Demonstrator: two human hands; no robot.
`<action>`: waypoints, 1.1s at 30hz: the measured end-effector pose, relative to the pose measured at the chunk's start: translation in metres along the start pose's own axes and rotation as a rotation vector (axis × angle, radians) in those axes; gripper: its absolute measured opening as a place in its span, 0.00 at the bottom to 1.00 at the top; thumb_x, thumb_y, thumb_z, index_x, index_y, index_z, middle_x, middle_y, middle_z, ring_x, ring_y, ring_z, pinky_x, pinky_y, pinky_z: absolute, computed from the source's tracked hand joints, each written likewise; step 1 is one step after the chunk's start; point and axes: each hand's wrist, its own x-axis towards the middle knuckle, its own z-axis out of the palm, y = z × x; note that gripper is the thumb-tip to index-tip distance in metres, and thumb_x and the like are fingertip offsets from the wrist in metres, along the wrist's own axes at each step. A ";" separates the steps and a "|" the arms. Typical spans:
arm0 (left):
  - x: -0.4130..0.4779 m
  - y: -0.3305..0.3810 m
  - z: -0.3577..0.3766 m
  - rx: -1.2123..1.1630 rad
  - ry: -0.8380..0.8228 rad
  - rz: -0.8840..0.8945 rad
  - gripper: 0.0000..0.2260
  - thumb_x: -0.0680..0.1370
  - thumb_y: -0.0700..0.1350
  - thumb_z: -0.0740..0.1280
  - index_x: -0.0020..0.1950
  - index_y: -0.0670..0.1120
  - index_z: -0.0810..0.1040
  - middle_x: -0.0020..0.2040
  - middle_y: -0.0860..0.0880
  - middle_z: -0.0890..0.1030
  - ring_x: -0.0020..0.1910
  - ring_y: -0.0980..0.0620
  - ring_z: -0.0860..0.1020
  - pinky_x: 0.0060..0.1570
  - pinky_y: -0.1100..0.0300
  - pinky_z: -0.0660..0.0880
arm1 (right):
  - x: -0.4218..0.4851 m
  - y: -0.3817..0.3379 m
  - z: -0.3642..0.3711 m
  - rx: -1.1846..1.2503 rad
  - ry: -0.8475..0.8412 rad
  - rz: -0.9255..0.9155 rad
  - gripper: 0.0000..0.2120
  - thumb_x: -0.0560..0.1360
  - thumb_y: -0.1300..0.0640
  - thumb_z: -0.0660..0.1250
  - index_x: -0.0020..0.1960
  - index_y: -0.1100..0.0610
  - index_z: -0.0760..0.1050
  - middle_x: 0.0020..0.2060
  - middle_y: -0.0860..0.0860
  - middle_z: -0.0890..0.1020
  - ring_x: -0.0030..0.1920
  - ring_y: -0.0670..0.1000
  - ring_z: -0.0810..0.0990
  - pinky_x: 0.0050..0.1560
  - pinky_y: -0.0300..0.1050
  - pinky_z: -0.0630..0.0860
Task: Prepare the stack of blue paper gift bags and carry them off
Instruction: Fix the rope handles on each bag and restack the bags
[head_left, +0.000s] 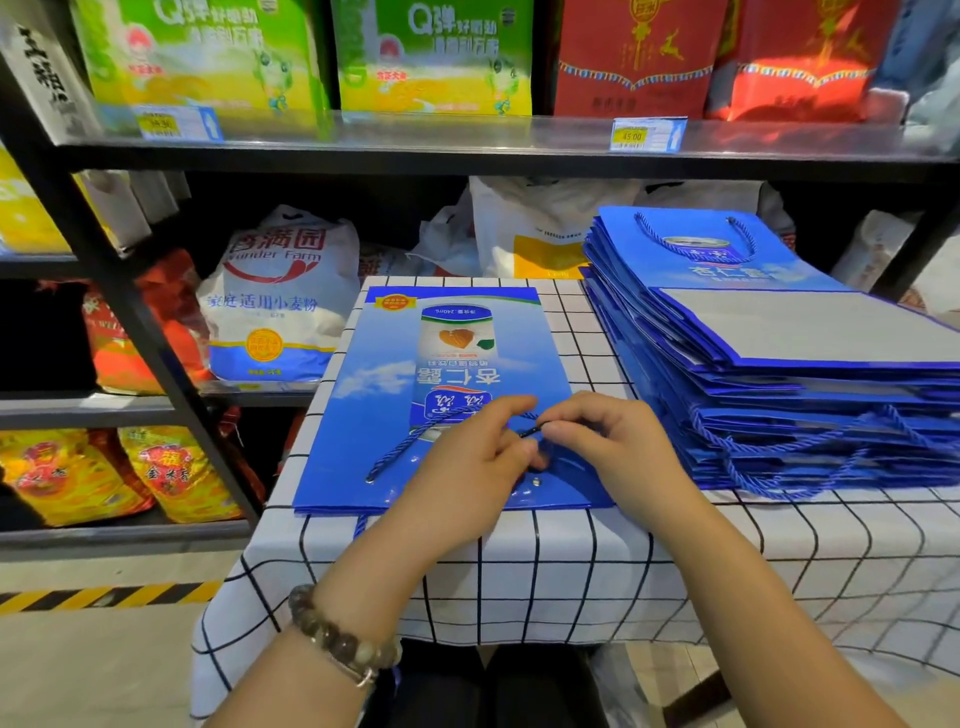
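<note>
there, cord (529, 432) in left grip (467, 462), right grip (618, 441)

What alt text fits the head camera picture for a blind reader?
A left hand and right hand pinch the blue cord handle of a flat gift bag on a checked tablecloth. A tall stack of matching bags sits to its right; stocked shelves stand behind.

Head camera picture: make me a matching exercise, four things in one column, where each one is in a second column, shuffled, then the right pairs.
1 single blue gift bag
2 stack of blue gift bags
3 white flour sack
4 blue handle cord

A on the rack shelf at left
B pinched by left hand and right hand
C flat on the checked tablecloth, in front
D piled on the checked tablecloth, right side

Pairs: 1-C, 2-D, 3-A, 4-B
</note>
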 end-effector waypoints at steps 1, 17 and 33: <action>-0.003 -0.001 -0.003 0.149 0.023 0.047 0.15 0.79 0.45 0.62 0.65 0.52 0.71 0.49 0.56 0.80 0.53 0.56 0.77 0.60 0.57 0.71 | 0.000 0.000 -0.003 -0.063 -0.020 -0.017 0.11 0.72 0.68 0.68 0.37 0.53 0.80 0.31 0.42 0.81 0.36 0.38 0.78 0.41 0.28 0.72; -0.020 -0.001 -0.027 0.732 0.035 0.092 0.16 0.76 0.60 0.61 0.60 0.57 0.76 0.59 0.58 0.79 0.58 0.56 0.74 0.54 0.57 0.71 | 0.003 -0.008 -0.013 -0.699 -0.339 -0.169 0.06 0.76 0.58 0.66 0.49 0.56 0.81 0.39 0.43 0.75 0.44 0.46 0.75 0.49 0.39 0.70; -0.020 -0.001 -0.003 0.811 0.431 0.370 0.12 0.73 0.53 0.62 0.36 0.50 0.82 0.44 0.53 0.83 0.41 0.51 0.81 0.42 0.59 0.64 | -0.003 -0.009 -0.013 -0.619 -0.431 -0.004 0.13 0.77 0.63 0.60 0.59 0.56 0.76 0.50 0.47 0.76 0.54 0.46 0.74 0.59 0.40 0.69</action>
